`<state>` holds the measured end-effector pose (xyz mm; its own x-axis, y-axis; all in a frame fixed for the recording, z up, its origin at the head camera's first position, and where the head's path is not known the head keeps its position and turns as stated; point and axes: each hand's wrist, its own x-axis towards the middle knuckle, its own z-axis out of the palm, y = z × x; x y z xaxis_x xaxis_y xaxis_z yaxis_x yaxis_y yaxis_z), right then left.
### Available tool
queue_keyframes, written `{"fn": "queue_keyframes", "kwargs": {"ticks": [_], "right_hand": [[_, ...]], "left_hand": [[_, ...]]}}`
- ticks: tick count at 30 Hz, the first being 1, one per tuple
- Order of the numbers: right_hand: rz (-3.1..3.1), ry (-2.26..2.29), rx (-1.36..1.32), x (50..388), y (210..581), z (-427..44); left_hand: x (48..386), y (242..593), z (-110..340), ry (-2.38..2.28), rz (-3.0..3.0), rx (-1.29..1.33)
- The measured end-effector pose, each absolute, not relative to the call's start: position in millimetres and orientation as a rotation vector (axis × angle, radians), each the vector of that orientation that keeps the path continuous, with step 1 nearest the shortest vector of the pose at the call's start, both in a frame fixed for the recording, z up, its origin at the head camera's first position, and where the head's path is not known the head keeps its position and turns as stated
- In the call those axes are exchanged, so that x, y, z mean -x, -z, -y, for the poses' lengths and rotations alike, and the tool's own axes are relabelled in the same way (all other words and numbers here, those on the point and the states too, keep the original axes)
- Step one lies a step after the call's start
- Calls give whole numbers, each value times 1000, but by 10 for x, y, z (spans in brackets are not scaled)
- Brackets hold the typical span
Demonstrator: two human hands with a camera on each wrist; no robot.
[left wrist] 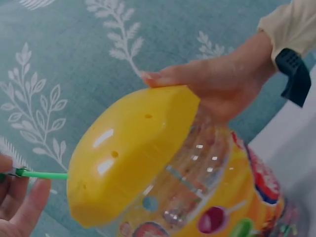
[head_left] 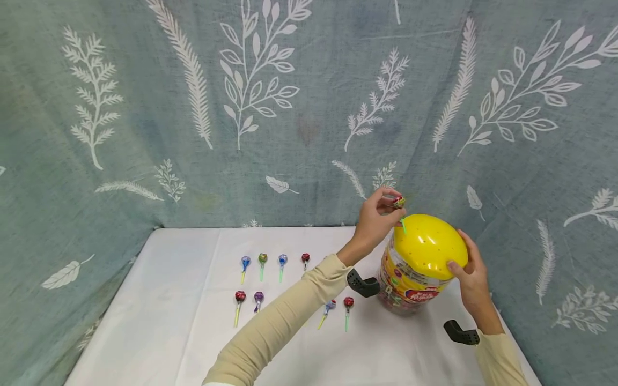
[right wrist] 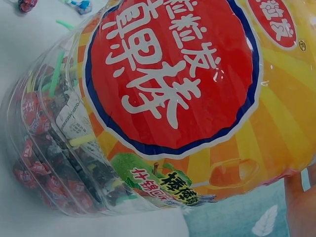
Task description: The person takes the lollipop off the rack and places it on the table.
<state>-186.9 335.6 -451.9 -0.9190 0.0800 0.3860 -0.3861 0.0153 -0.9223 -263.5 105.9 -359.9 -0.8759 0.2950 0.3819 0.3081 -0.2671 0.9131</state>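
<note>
My left hand pinches a lollipop with a red and yellow wrapped head, up at the lid's far left side. Its green stick points down; in the left wrist view the stick's end meets the lid's surface, and I cannot tell whether it is in a hole. The yellow domed lid has several small holes and sits on a clear plastic jar with a bright label. My right hand grips the lid's right side, thumb on top. Wrapped lollipops show inside the jar in the right wrist view.
On the white table left of the jar lie several lollipops in two rows, among them a blue one and a red one. My left forearm crosses over the rows. A patterned green cloth hangs behind.
</note>
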Motion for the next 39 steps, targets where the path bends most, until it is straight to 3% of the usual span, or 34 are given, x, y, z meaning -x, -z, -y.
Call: {"fn": "queue_keyframes", "kwargs": {"ticks": [15,39], "right_hand": [[1997,-1976,-297,1897,4458,-3395],[2077,-1904,-367,1895,4441,-3449]], "left_hand": [[2419,4228,-708,2613,2072,326],[2181,5098,-732,2354,2442,188]]}}
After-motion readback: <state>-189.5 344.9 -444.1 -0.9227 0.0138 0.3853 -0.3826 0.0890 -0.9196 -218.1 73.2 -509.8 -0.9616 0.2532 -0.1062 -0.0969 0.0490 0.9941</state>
